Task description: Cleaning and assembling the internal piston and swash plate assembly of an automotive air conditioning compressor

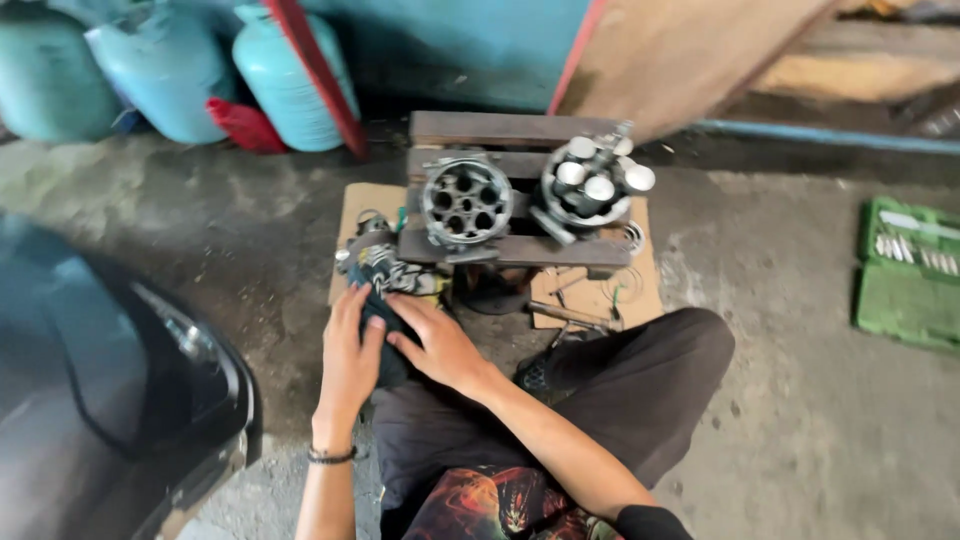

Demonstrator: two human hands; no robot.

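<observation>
dark cloth [385,330] sits bunched between both hands, just under a patterned metal part [375,265] by the cardboard sheet [365,205]. left hand [350,350] lies flat along the cloth, fingers pointing away from the body; right hand [438,340] presses across it from the right, fingers curled onto it. the cloth's long axis runs away from the person toward the wooden pallet [500,130], which carries a round holed housing [467,200] and a cylinder block with pistons [592,185]. a green tool case [910,275] lies well apart at right.
</observation>
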